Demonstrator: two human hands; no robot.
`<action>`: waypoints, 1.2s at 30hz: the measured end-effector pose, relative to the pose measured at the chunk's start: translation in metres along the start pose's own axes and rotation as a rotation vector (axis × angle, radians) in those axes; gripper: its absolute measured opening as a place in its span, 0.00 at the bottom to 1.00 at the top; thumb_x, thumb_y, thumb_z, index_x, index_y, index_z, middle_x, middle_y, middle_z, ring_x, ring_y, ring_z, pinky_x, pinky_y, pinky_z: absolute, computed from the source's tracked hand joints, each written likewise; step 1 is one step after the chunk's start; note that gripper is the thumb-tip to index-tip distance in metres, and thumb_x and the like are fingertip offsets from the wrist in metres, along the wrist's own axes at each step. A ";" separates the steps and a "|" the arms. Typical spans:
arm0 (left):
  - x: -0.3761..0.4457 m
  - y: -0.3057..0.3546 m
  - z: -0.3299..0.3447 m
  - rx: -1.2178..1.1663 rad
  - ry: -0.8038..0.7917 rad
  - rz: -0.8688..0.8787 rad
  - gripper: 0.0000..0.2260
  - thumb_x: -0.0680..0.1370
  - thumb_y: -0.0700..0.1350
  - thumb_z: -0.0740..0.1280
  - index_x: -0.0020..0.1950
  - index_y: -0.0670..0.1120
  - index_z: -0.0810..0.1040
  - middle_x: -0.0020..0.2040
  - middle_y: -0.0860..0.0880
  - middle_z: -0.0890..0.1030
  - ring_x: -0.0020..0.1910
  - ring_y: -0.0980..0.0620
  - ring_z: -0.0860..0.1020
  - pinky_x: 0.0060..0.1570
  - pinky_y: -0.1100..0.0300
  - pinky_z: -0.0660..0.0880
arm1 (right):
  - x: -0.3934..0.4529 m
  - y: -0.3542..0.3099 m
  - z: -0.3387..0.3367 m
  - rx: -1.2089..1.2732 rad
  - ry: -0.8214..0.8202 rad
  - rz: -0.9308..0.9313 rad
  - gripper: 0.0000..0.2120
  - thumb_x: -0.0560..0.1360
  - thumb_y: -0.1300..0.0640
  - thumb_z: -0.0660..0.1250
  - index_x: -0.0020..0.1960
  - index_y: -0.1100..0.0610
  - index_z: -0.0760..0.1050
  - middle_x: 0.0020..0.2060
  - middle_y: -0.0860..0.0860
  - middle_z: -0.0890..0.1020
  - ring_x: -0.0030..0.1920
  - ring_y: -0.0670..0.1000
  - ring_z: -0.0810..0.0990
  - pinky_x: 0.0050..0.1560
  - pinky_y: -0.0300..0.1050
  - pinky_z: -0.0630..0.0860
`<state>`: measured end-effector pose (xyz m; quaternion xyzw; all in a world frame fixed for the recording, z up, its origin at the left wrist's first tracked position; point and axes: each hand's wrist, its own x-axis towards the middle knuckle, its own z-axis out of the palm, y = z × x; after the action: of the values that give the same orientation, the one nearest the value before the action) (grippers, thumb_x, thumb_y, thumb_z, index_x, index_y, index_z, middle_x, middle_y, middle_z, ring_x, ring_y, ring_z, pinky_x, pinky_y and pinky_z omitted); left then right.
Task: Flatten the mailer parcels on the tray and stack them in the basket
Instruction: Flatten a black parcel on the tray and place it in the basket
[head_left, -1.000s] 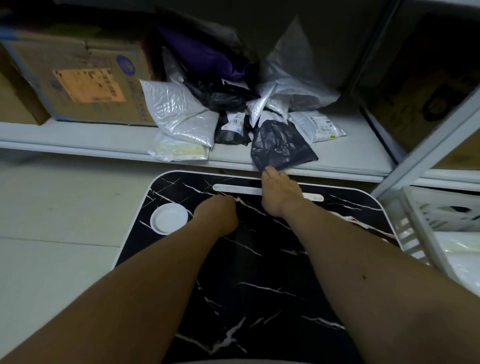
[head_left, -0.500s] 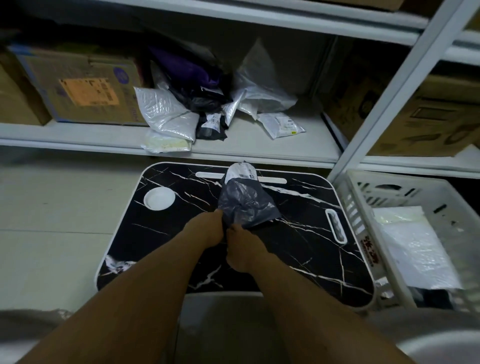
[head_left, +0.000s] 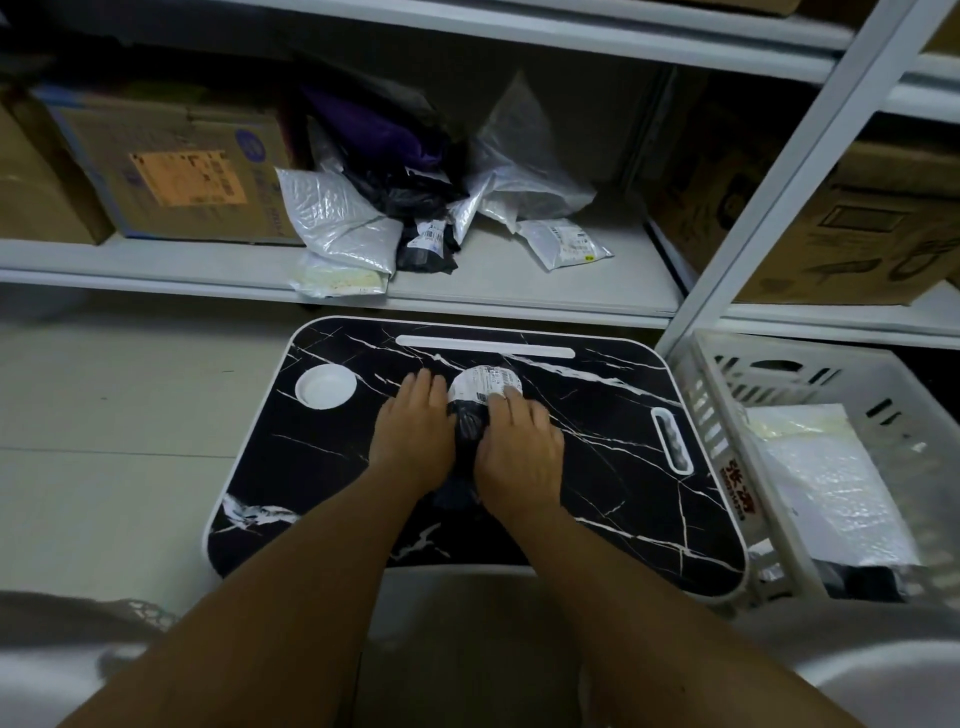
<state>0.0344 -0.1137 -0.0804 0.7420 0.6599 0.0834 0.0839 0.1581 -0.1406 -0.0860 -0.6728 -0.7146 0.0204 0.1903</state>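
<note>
A black mailer parcel (head_left: 469, 426) with a white shipping label at its far end lies in the middle of the black marble-patterned tray (head_left: 597, 467). My left hand (head_left: 413, 436) lies flat with straight fingers on the parcel's left side. My right hand (head_left: 519, 447) lies flat on its right side, fingertips touching the label. Most of the parcel is hidden under both palms. The white slatted basket (head_left: 696, 410) stands to the right of the tray, and a silver-white mailer (head_left: 826, 478) lies flat inside it.
A low white shelf (head_left: 519, 291) behind the tray holds a heap of several silver, black and purple mailers (head_left: 410, 208). Cardboard boxes (head_left: 171, 171) sit on the shelf at left and right. A white shelf post (head_left: 769, 171) rises between tray and basket. A white round cup recess (head_left: 325, 385) marks the tray's left.
The black parcel was pulled off the shelf onto the tray, held up by both hands, and now lies flat under both open palms.
</note>
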 end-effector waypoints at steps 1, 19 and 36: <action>-0.001 0.002 0.006 0.059 0.001 0.052 0.27 0.83 0.52 0.50 0.78 0.44 0.47 0.78 0.45 0.47 0.77 0.45 0.47 0.74 0.47 0.54 | 0.003 0.003 0.003 -0.027 -0.089 -0.056 0.22 0.81 0.52 0.54 0.75 0.52 0.61 0.75 0.51 0.62 0.75 0.56 0.59 0.69 0.56 0.63; 0.000 0.005 0.035 0.005 -0.003 0.231 0.14 0.80 0.46 0.52 0.62 0.47 0.73 0.63 0.51 0.76 0.61 0.49 0.75 0.65 0.53 0.67 | 0.006 0.034 0.029 -0.083 -0.360 -0.043 0.21 0.83 0.47 0.48 0.72 0.50 0.65 0.73 0.49 0.66 0.73 0.52 0.62 0.73 0.56 0.55; 0.079 -0.009 0.030 -0.529 -0.064 -0.536 0.08 0.79 0.44 0.62 0.52 0.41 0.78 0.51 0.42 0.80 0.53 0.43 0.78 0.48 0.56 0.73 | 0.027 0.023 0.053 -0.106 -0.362 -0.037 0.36 0.82 0.40 0.46 0.78 0.60 0.36 0.78 0.55 0.41 0.78 0.52 0.40 0.77 0.51 0.41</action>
<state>0.0420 -0.0342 -0.1107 0.4980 0.7833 0.2025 0.3120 0.1639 -0.0999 -0.1353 -0.6540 -0.7495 0.0998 0.0233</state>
